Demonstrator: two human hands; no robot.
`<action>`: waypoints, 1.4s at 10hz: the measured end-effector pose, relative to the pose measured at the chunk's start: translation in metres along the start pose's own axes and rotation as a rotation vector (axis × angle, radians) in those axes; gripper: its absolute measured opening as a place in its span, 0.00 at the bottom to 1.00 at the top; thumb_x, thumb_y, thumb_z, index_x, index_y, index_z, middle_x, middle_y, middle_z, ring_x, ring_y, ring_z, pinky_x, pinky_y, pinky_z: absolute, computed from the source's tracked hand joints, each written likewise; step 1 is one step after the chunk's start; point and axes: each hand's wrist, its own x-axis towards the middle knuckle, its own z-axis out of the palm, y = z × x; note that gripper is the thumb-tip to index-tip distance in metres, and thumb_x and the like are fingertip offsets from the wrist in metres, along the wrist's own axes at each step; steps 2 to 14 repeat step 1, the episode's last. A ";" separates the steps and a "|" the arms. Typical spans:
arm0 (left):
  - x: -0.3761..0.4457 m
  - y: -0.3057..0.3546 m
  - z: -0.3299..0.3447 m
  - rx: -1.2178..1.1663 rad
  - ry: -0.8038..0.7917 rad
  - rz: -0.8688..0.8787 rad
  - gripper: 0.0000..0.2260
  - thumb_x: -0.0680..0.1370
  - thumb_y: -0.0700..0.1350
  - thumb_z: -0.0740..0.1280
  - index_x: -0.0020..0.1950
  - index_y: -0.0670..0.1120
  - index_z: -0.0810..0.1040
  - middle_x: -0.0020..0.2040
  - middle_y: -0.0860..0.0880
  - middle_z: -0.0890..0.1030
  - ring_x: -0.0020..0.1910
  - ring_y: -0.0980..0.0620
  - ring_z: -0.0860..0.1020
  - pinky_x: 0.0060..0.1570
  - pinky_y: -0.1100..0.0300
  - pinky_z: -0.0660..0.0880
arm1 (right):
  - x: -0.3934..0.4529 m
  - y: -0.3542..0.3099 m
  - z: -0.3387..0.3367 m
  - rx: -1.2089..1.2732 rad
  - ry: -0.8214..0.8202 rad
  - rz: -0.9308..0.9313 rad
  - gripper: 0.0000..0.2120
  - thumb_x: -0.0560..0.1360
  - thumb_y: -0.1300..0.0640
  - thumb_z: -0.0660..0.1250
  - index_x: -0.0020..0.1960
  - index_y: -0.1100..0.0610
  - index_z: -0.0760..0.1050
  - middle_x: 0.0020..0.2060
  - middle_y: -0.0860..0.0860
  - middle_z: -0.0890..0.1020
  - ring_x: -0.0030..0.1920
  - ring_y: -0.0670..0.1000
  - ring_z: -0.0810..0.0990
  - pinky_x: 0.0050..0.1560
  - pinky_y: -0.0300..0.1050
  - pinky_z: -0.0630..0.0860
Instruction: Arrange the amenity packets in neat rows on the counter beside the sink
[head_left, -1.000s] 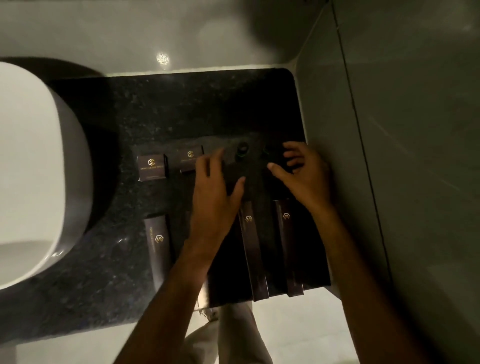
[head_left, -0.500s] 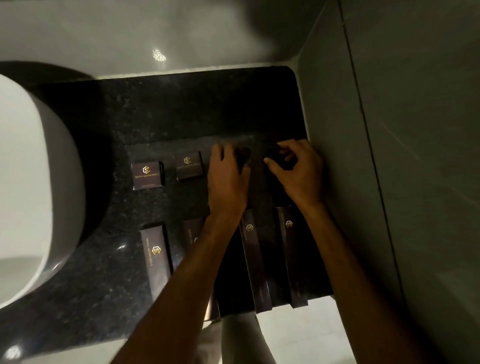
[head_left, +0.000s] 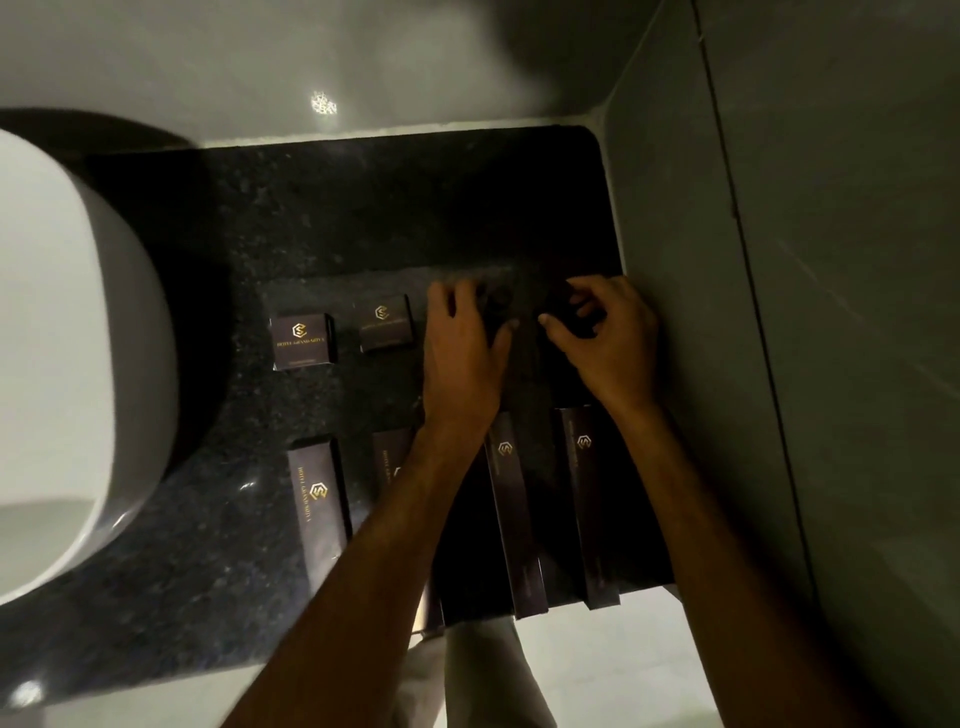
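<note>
Dark amenity boxes with gold logos lie on the black granite counter. Two small boxes form a back row. Long boxes lie side by side in front, and my left forearm partly covers another. My left hand curls around a small dark bottle at the right end of the back row. My right hand pinches a second dark bottle just beside it. Both bottles are mostly hidden in shadow.
A white basin stands on the counter's left side. A grey tiled wall closes the right side right next to my right hand. A mirror or wall runs along the back. The counter's front edge lies under my forearms, with pale floor below.
My left hand slid right and forward from flat on the counter onto the left bottle. My right hand's fingers closed around the right bottle. The boxes stayed put.
</note>
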 end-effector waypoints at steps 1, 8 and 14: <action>-0.021 0.006 -0.017 -0.074 -0.009 -0.049 0.28 0.75 0.48 0.74 0.72 0.46 0.69 0.71 0.44 0.67 0.68 0.49 0.74 0.67 0.55 0.75 | -0.019 -0.006 -0.019 -0.008 -0.034 0.068 0.26 0.69 0.55 0.80 0.65 0.54 0.78 0.58 0.51 0.78 0.52 0.47 0.79 0.45 0.31 0.75; -0.021 0.006 -0.017 -0.074 -0.009 -0.049 0.28 0.75 0.48 0.74 0.72 0.46 0.69 0.71 0.44 0.67 0.68 0.49 0.74 0.67 0.55 0.75 | -0.019 -0.006 -0.019 -0.008 -0.034 0.068 0.26 0.69 0.55 0.80 0.65 0.54 0.78 0.58 0.51 0.78 0.52 0.47 0.79 0.45 0.31 0.75; -0.021 0.006 -0.017 -0.074 -0.009 -0.049 0.28 0.75 0.48 0.74 0.72 0.46 0.69 0.71 0.44 0.67 0.68 0.49 0.74 0.67 0.55 0.75 | -0.019 -0.006 -0.019 -0.008 -0.034 0.068 0.26 0.69 0.55 0.80 0.65 0.54 0.78 0.58 0.51 0.78 0.52 0.47 0.79 0.45 0.31 0.75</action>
